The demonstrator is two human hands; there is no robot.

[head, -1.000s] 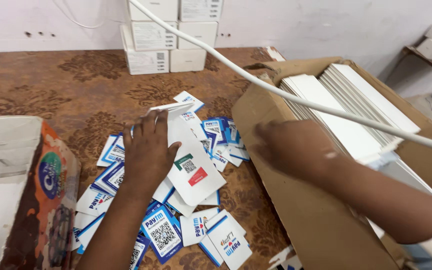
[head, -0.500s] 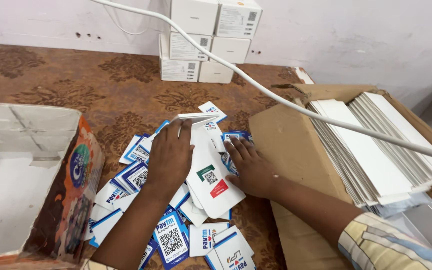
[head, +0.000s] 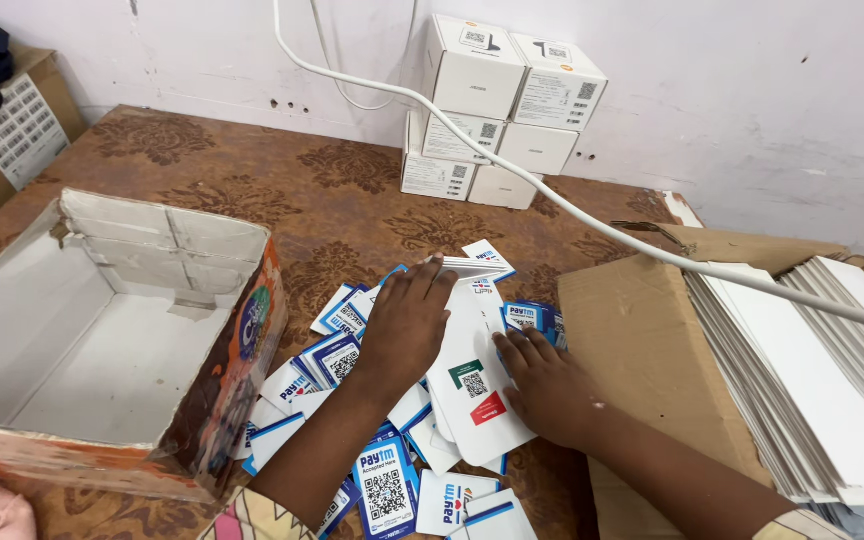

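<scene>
Your left hand lies palm down, fingers together and stretched flat, on the white folded card, pressing its left edge near the top. Your right hand rests on the same card's right side, fingers spread and flat, gripping nothing. The card sits on a heap of blue-and-white printed cards on the brown patterned table. Left of the card stands an open empty box; right of it, a carton of white sheets.
</scene>
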